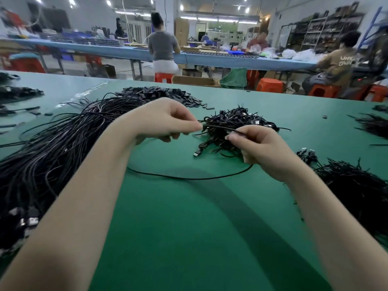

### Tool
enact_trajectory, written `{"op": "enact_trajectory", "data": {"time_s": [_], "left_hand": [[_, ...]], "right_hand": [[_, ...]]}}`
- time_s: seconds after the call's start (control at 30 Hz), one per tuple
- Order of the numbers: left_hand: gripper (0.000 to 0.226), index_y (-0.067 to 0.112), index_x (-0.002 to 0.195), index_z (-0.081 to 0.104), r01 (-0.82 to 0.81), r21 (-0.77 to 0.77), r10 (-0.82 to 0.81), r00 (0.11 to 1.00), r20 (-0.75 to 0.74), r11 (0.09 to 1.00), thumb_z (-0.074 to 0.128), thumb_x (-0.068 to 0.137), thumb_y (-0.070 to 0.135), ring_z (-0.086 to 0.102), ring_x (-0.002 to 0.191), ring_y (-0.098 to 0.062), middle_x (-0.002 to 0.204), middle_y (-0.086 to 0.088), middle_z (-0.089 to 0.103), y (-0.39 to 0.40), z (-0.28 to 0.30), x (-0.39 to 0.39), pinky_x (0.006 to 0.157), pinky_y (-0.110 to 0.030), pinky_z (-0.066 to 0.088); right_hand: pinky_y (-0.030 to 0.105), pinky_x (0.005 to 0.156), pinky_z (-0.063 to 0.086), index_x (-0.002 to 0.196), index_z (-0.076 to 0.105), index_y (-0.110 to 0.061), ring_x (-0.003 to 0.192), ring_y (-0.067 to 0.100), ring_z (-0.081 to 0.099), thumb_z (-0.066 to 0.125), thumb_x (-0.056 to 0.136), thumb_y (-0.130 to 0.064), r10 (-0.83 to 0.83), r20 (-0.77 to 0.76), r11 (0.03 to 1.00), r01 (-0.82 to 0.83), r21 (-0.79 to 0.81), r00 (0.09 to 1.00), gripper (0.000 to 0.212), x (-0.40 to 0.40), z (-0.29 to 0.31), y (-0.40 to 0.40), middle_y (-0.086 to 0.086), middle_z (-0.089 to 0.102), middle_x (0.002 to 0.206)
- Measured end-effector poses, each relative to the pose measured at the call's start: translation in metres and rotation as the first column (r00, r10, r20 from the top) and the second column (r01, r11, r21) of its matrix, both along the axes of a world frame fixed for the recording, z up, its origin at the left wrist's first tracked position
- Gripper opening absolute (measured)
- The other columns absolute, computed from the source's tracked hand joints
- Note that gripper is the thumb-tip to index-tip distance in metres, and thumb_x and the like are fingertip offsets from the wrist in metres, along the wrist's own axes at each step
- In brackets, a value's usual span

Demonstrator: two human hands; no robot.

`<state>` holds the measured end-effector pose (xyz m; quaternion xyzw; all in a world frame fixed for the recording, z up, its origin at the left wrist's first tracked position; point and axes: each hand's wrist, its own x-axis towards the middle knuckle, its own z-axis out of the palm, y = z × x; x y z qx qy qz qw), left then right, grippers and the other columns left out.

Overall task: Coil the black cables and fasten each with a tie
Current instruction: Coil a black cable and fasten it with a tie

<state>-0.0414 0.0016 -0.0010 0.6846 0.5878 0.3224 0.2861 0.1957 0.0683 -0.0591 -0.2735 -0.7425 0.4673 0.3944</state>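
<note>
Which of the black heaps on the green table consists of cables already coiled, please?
The heap of coiled cables just behind both hands, in small tangled loops; the left pile is long loose strands.

Matt green table covering (189, 217), slightly glossy black plastic-sheathed cables (42, 156), shiny metal plug (255, 122)

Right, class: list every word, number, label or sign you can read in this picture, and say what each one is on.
Pale lettering on the back of the brown top of the seated person at right: two short lines, too blurred to read with certainty.
Boxes and shelves at the back: any labels too small to read.
Nothing else legible.
</note>
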Motion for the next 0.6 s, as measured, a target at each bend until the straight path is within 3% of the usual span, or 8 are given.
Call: {"op": "enact_trajectory", "data": {"time_s": [0.07, 0.1, 0.13, 0.2, 0.27, 0.33, 0.47, 0.6], "left_hand": [[0.03, 0.025, 0.075, 0.071, -0.087, -0.05, 0.097, 0.963, 0.251, 0.995, 0.081, 0.061, 0.049, 0.054, 0.053, -0.004, 0.061, 0.01, 0.062, 0.005, -0.003, 0.002, 0.048, -0.018, 0.047], [0.032, 0.023, 0.076, 0.07, -0.113, -0.091, 0.141, 0.903, 0.407, 0.989, 0.083, 0.058, 0.045, 0.055, 0.052, -0.005, 0.061, 0.008, 0.062, 0.008, -0.004, 0.005, 0.048, -0.018, 0.047], [0.03, 0.021, 0.077, 0.068, -0.108, -0.133, 0.165, 0.811, 0.562, 0.985, 0.084, 0.06, 0.04, 0.057, 0.053, -0.006, 0.062, 0.007, 0.064, 0.01, -0.007, 0.01, 0.048, -0.018, 0.048], [0.019, 0.02, 0.072, 0.069, -0.018, -0.151, 0.138, 0.532, 0.836, 0.988, 0.083, 0.065, 0.03, 0.063, 0.059, -0.005, 0.069, 0.005, 0.069, 0.014, -0.01, 0.022, 0.05, -0.017, 0.049], [0.013, 0.019, 0.075, 0.07, 0.034, -0.115, 0.101, 0.285, 0.953, 0.993, 0.08, 0.07, 0.027, 0.068, 0.069, -0.005, 0.077, 0.007, 0.071, 0.017, -0.014, 0.031, 0.054, -0.017, 0.05], [0.01, 0.019, 0.077, 0.07, 0.045, -0.111, 0.101, 0.183, 0.978, 0.993, 0.075, 0.078, 0.027, 0.066, 0.07, -0.006, 0.076, 0.008, 0.069, 0.019, -0.017, 0.039, 0.059, -0.018, 0.05], [0.034, 0.019, 0.075, 0.069, 0.062, -0.159, 0.138, 0.259, 0.956, 0.985, 0.05, 0.097, 0.038, 0.057, 0.064, -0.012, 0.071, 0.003, 0.057, 0.018, -0.017, 0.045, 0.065, -0.026, 0.049], [0.051, 0.016, 0.088, 0.064, 0.029, -0.116, 0.086, 0.496, 0.864, 0.993, 0.027, 0.102, 0.049, 0.067, 0.067, -0.016, 0.072, 0.001, 0.065, 0.009, -0.002, 0.037, 0.069, -0.029, 0.055]], "right_hand": [[0.022, 0.044, 0.026, 0.077, 0.071, -0.022, 0.045, 0.011, 0.026, 0.064, 0.08, -0.044, 0.038, -0.081, 0.995, -0.045, -0.086, 0.996, 0.023, 0.0, 0.001, 0.0, -0.003, 0.034, 0.054], [0.023, 0.044, 0.023, 0.077, 0.07, -0.024, 0.044, 0.011, 0.023, 0.061, 0.082, -0.044, 0.052, -0.134, 0.99, -0.069, -0.12, 0.99, 0.023, -0.002, 0.0, -0.001, -0.003, 0.033, 0.055], [0.022, 0.044, 0.02, 0.078, 0.07, -0.025, 0.045, 0.011, 0.021, 0.058, 0.084, -0.043, 0.062, -0.193, 0.983, -0.093, -0.155, 0.979, 0.022, -0.005, 0.0, -0.003, -0.004, 0.032, 0.055], [0.023, 0.046, 0.017, 0.082, 0.068, -0.024, 0.046, 0.012, 0.019, 0.056, 0.088, -0.039, 0.075, -0.278, 0.969, -0.135, -0.205, 0.958, 0.02, -0.011, -0.001, -0.007, -0.005, 0.028, 0.056], [0.023, 0.047, 0.018, 0.083, 0.065, -0.022, 0.047, 0.013, 0.018, 0.054, 0.089, -0.037, 0.109, -0.289, 0.955, -0.181, -0.236, 0.951, 0.02, -0.014, 0.001, -0.011, -0.002, 0.025, 0.057], [0.022, 0.047, 0.017, 0.083, 0.064, -0.02, 0.047, 0.013, 0.017, 0.053, 0.088, -0.036, 0.152, -0.252, 0.946, -0.215, -0.242, 0.956, 0.02, -0.017, 0.001, -0.016, 0.0, 0.021, 0.06], [0.024, 0.048, 0.012, 0.086, 0.067, -0.021, 0.048, 0.012, 0.015, 0.052, 0.092, -0.038, 0.219, -0.11, 0.944, -0.239, -0.228, 0.97, 0.024, -0.022, -0.004, -0.023, 0.002, 0.015, 0.063], [0.023, 0.047, 0.016, 0.101, 0.072, -0.027, 0.05, 0.012, 0.017, 0.049, 0.091, -0.049, 0.387, 0.017, 0.866, -0.358, -0.349, 0.922, 0.034, -0.023, -0.01, -0.023, -0.003, 0.021, 0.064]]}}
